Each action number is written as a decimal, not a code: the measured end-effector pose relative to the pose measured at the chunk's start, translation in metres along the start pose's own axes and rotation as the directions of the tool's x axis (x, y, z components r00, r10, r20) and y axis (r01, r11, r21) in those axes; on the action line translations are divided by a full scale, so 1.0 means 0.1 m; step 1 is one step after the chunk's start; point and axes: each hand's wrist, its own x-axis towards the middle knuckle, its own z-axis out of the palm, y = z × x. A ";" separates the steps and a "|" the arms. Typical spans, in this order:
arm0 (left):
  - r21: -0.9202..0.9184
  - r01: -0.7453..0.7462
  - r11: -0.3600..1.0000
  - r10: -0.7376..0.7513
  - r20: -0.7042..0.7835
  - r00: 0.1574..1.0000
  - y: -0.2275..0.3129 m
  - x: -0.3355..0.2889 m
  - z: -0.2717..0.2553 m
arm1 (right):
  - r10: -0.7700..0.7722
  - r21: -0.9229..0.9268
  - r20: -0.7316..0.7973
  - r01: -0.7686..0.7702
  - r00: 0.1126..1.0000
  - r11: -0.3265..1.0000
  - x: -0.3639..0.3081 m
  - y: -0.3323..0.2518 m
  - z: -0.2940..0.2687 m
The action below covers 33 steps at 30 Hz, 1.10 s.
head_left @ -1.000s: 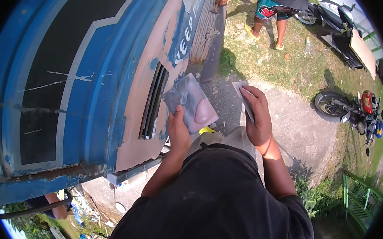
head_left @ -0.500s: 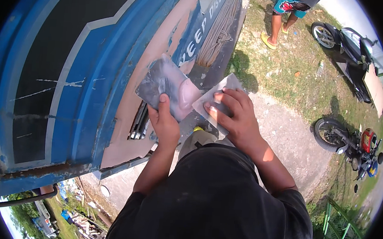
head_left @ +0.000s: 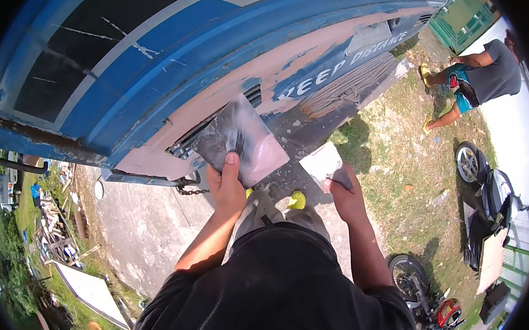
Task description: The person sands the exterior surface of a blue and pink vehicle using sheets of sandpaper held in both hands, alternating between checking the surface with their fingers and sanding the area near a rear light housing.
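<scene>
My left hand (head_left: 228, 188) grips a flat, smeared grey plate (head_left: 223, 130) by its near edge, thumb on top. Pink body filler (head_left: 269, 158) lies spread over the plate's right side. Just to the right, apart from the plate, my right hand (head_left: 348, 199) pinches a thin, square-edged filler spreader (head_left: 321, 161) with the thumb on its near corner; its upper face catches bright light. Both tools are held in front of my waist, beside a blue vehicle panel (head_left: 130, 108) whose lower strip carries a dull pink coat (head_left: 153, 156).
A coiled rope (head_left: 346, 91) hangs along the vehicle's lower side. Beyond it, a person (head_left: 488, 73) in yellow slippers is on the grass. Two motorcycles stand at right, one with a red tank (head_left: 448, 313). Scrap wood (head_left: 57, 230) lies at left on the ground.
My view has swung round, so the vehicle and the person appear shifted. The right hand has drawn away from the plate and turned the spreader over, its thumb now showing on top.
</scene>
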 end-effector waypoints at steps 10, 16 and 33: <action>-0.234 0.550 0.802 -0.593 -0.195 0.782 -0.96 -1.03 -1.45 | -0.132 0.815 0.501 -0.415 0.855 0.405 0.61 -0.01 0.63; -0.215 0.630 0.746 -0.665 -0.283 0.691 -1.48 -1.18 -2.07 | -0.132 0.879 0.440 -0.396 0.888 0.265 0.80 0.24 1.22; -0.230 0.657 0.718 -0.695 -0.279 0.663 -2.31 -1.61 -2.88 | -0.882 -0.638 0.446 0.745 0.151 -0.195 1.83 0.44 2.42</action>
